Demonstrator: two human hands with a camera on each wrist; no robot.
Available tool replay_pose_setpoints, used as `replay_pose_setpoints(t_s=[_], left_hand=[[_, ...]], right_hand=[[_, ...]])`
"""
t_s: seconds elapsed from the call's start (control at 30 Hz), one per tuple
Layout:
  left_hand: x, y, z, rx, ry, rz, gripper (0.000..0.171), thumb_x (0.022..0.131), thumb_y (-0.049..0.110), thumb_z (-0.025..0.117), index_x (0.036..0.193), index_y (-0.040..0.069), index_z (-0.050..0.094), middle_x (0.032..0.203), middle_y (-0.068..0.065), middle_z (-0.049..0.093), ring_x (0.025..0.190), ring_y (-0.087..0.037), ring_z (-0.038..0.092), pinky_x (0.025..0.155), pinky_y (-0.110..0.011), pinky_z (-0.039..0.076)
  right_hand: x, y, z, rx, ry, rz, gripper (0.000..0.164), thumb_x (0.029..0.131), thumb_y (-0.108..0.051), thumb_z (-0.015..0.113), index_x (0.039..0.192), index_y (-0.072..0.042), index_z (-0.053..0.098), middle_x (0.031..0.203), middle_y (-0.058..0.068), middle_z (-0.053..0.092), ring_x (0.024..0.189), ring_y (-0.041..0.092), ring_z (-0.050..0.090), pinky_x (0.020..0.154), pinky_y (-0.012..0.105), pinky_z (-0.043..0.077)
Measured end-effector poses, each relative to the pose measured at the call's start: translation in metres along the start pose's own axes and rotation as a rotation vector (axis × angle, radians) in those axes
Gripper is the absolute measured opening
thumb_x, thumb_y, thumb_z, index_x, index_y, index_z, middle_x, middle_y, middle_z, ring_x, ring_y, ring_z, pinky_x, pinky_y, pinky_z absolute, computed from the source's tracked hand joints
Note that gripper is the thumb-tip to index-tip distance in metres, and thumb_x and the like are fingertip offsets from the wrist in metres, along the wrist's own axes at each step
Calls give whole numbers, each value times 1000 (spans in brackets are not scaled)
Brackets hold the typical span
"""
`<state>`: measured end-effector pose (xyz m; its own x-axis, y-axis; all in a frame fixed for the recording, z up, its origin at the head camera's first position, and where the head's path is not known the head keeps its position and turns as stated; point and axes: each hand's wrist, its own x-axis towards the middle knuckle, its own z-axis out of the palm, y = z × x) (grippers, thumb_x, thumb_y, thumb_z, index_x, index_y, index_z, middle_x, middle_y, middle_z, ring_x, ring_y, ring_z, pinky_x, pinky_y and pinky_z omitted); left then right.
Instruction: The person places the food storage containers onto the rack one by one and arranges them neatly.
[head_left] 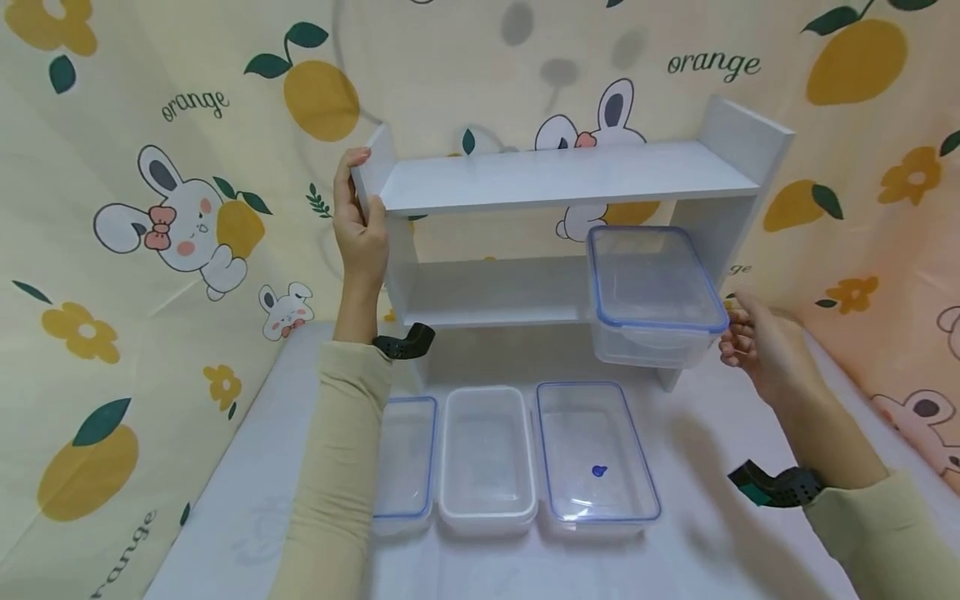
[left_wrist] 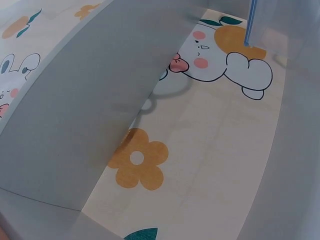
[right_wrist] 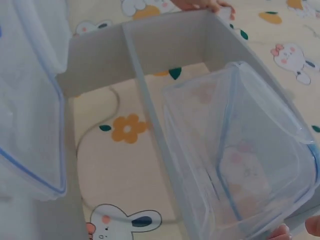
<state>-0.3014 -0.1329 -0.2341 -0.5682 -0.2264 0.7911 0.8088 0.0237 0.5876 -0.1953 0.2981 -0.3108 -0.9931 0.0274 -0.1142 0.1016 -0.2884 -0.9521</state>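
Note:
My left hand [head_left: 362,242] grips the left side panel [head_left: 378,167] of a white two-tier shelf [head_left: 570,177] near its top. A clear plastic food container [head_left: 652,287] with a blue-edged lid sits at the right end of the middle shelf board, its front jutting out past the board's edge. Close beside that container's right front corner is my right hand [head_left: 772,354], its fingers loosely bent. In the right wrist view, the fingertips [right_wrist: 281,233] are right at the container's edge, with the thumb apart from them. The left wrist view shows the shelf's boards [left_wrist: 90,100] but hardly any of the hand.
In front of the shelf, three lidded containers stand in a row on the white table [head_left: 697,533]: a blue-edged one [head_left: 408,458] partly behind my left sleeve, a white-edged one [head_left: 487,454], and a larger blue-edged one [head_left: 592,433]. A patterned cloth [head_left: 187,333] hangs behind and around.

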Motion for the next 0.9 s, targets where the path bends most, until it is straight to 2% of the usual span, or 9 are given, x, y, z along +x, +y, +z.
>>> replay_pose_setpoints(t_s=[0.13,0.3,0.43,0.5,0.57,0.67,0.73,0.83,0.9], left_hand=[[0,-1,-1,-18,-2,2,47,85,-12,33,131,-8,41,139,-15,43,132,-13,40,116,-26,30],[-1,3,0,-20,3,-7,45,85,-12,33,129,-8,41,140,-18,43,133,-12,40,117,-24,29],[-2,6,1,-2,6,-7,44,85,-11,33,129,-9,41,141,-21,41,133,-12,40,118,-25,29],[-2,7,1,2,7,-10,44,85,-11,34,129,-9,41,141,-22,41,133,-12,40,117,-25,29],[-2,7,1,11,8,-12,45,85,-11,34,129,-9,41,141,-22,41,132,-13,40,117,-26,30],[-2,7,1,19,9,-18,45,85,-10,34,129,-8,41,142,-21,41,132,-13,40,117,-26,30],[-2,8,1,28,8,-18,45,85,-9,35,130,-8,41,142,-21,41,132,-13,40,118,-27,30],[-3,8,1,35,6,-19,45,85,-9,35,130,-9,41,141,-21,41,133,-13,40,118,-27,29],[-3,8,2,37,5,-15,44,86,-10,34,129,-10,40,141,-22,40,133,-13,40,118,-27,29]], right_hand=[[-13,10,1,-14,46,-146,28,94,-37,57,86,-10,62,69,-1,59,56,11,54,53,20,49],[-30,27,13,-89,161,-463,14,96,-14,54,87,-10,64,73,-3,62,58,8,59,54,15,51],[-41,35,27,-384,379,-645,13,94,-6,55,93,-15,64,81,-15,64,67,-3,61,59,7,49],[-46,40,32,-546,466,-721,12,93,-5,56,98,-9,66,87,-25,62,76,-9,60,66,3,47],[-50,45,34,-657,501,-825,16,91,-3,57,104,0,66,95,-32,59,86,-13,56,74,1,44],[-54,53,38,-718,505,-986,27,87,-1,60,110,14,62,107,-33,56,99,-14,52,84,1,40],[-55,59,40,-748,497,-1075,32,86,-4,61,112,15,61,114,-29,55,106,-14,50,89,2,38],[-57,67,46,-789,478,-1159,40,88,-17,61,112,16,60,113,-1,67,112,-14,46,95,5,35],[-58,72,52,-796,460,-1215,47,90,-27,60,110,16,61,111,20,67,116,-11,47,100,8,35]])
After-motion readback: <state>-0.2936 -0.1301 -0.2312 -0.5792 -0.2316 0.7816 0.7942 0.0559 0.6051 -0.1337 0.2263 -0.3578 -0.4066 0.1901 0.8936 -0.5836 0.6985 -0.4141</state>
